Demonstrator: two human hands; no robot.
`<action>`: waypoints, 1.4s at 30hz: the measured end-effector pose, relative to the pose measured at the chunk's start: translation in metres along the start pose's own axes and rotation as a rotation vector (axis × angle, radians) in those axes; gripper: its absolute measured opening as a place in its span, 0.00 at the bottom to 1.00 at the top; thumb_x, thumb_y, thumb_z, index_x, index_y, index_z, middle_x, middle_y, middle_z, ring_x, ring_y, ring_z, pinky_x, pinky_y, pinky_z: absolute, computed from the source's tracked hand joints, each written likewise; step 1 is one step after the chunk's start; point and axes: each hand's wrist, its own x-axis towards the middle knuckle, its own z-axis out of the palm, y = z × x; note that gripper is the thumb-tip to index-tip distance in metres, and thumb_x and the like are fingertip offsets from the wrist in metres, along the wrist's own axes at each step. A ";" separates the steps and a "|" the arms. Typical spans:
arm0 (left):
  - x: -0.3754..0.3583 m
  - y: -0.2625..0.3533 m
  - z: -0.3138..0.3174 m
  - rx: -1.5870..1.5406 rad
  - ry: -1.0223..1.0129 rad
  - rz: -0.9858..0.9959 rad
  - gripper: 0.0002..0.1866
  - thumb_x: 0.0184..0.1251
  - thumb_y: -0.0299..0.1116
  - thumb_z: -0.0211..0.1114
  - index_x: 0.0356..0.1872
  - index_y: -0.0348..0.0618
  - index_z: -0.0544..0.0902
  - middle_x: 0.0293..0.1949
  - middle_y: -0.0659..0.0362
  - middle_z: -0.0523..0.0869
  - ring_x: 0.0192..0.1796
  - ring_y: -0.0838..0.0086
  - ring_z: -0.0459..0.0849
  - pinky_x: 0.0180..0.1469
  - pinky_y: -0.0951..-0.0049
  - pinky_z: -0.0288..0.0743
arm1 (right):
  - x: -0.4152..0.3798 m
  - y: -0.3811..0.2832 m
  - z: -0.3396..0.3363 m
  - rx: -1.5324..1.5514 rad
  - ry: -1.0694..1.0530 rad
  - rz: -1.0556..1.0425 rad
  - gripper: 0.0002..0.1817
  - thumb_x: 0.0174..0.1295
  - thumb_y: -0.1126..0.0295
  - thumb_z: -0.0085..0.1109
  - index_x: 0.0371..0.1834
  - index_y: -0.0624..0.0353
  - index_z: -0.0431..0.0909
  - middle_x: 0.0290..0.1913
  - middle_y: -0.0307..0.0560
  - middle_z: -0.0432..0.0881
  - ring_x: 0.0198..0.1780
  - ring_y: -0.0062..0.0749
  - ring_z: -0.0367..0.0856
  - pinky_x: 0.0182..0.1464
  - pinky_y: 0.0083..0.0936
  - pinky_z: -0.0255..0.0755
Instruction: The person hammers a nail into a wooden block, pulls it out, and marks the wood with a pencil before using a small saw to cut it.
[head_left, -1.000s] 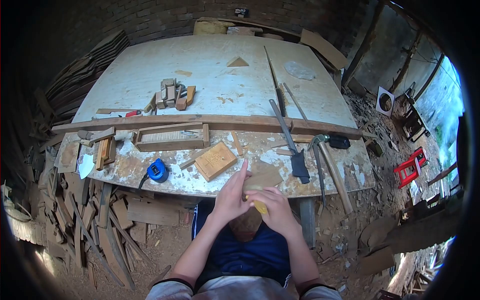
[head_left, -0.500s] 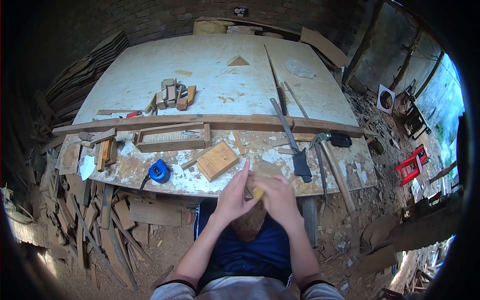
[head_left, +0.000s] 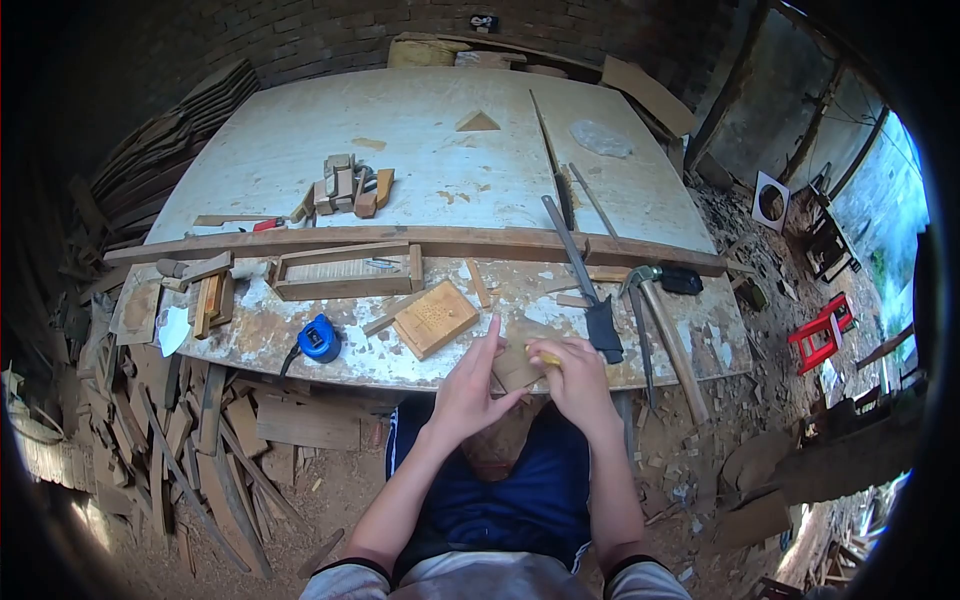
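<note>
At the bench's front edge, a flat brown piece [head_left: 517, 369] lies between my hands; I cannot make out whether it is wood or board. My left hand [head_left: 466, 393] rests along its left side, fingers stretched upward and thumb spread apart. Closed fingers of my right hand [head_left: 578, 388] pinch a small yellow object [head_left: 548, 357] over the piece's right side; most of that object is hidden. Just beyond my left hand sits a light wooden block [head_left: 437, 320] with small holes or dots on top.
A blue tape measure [head_left: 319, 340] and a shallow wooden frame [head_left: 345, 275] are to the left. On the right lie a hammer [head_left: 672, 345], a dark-handled tool [head_left: 602, 330] and a black object [head_left: 682, 279]. A long wooden beam [head_left: 450, 241] crosses the bench. Scrap wood litters the floor.
My right hand has moved right with the yellow object, away from my left hand, uncovering more of the brown piece. My left hand stays nearly in place.
</note>
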 end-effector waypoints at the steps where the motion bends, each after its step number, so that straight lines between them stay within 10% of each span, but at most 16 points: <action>1: 0.001 0.000 -0.001 0.006 -0.002 0.009 0.68 0.59 0.33 0.87 0.94 0.38 0.48 0.63 0.44 0.86 0.61 0.49 0.90 0.61 0.57 0.87 | -0.001 -0.001 0.003 -0.048 0.044 0.027 0.18 0.66 0.82 0.61 0.57 0.56 0.90 0.53 0.49 0.96 0.58 0.47 0.94 0.71 0.52 0.77; 42: 0.000 -0.002 0.001 0.010 0.024 0.037 0.66 0.54 0.39 0.93 0.92 0.37 0.59 0.59 0.46 0.90 0.59 0.52 0.92 0.60 0.57 0.88 | -0.028 -0.005 0.004 0.179 0.047 0.064 0.17 0.66 0.82 0.63 0.55 0.57 0.89 0.62 0.45 0.95 0.64 0.47 0.92 0.70 0.46 0.78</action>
